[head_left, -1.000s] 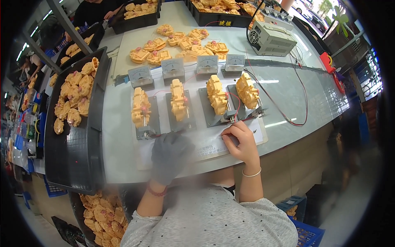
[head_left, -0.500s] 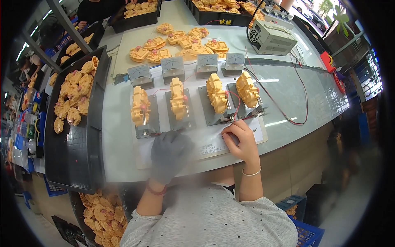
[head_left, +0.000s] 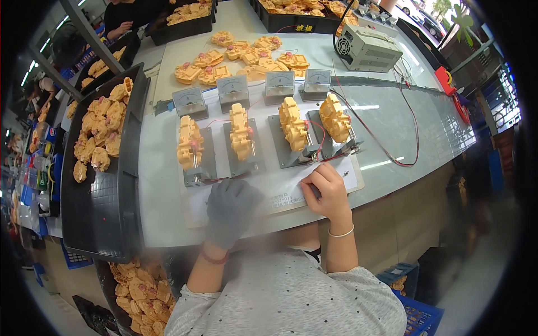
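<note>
My left hand [head_left: 231, 210], in a grey glove, is closed just in front of the two left test stands [head_left: 208, 162]; what its fingers hold, if anything, is hidden. My bare right hand [head_left: 327, 190] has its fingers curled to the thumb, resting over a white sheet [head_left: 280, 197] just in front of the right stands; I cannot make out anything in it. Each stand carries an upright yellow plastic gearbox-like housing [head_left: 191, 143] with a small red part, and another such housing [head_left: 294, 124] stands nearest my right hand. Red wires run along the stands.
Behind the stands are several analog panel meters [head_left: 232, 89]. Loose yellow housings [head_left: 241, 51] lie farther back. A black tray [head_left: 101, 207] with housings stands at left. A grey power supply box [head_left: 370, 49] with red and black leads [head_left: 416, 134] sits at right. Another person's hand [head_left: 120, 29] shows at the far left.
The view has shifted slightly. Both hands stay in nearly the same place, and the right fingers are curled a little tighter. At the far left the other person's hand has moved into clearer view.
</note>
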Available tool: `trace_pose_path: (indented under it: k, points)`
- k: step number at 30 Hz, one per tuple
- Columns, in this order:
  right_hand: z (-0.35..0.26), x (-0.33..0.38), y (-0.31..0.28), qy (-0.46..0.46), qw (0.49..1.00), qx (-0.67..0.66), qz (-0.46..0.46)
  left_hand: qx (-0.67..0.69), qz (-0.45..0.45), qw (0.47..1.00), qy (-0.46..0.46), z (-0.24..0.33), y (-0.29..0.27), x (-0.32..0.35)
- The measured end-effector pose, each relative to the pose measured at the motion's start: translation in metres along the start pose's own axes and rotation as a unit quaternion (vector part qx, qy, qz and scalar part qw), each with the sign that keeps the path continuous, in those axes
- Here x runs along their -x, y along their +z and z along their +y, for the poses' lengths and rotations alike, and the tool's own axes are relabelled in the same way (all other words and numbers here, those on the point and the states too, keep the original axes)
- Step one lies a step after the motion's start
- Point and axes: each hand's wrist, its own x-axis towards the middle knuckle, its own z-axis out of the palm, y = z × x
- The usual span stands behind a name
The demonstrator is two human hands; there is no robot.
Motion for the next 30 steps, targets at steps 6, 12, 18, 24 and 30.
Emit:
trace_pose_path:
  k: [6,12,18,24,30]
  points:
    - [0.006,0.017,-0.031,0.082,0.968,0.101,0.213,-0.037,0.136,0.987,-0.071,-0.005,-0.03,0.015]
    - [0.046,0.041,-0.026,0.159,0.968,0.098,0.168,-0.045,0.104,0.978,-0.176,-0.033,-0.028,0.039]
    - [0.037,0.042,-0.026,0.151,0.961,0.107,0.203,-0.029,0.103,0.982,-0.154,-0.035,-0.036,0.044]
    - [-0.039,0.029,-0.014,0.068,0.962,-0.188,0.189,0.061,0.235,0.947,-0.21,-0.06,-0.093,0.029]
    - [-0.125,-0.035,0.083,0.034,0.931,-0.358,-0.059,0.027,0.116,0.986,-0.114,-0.069,-0.087,-0.04]
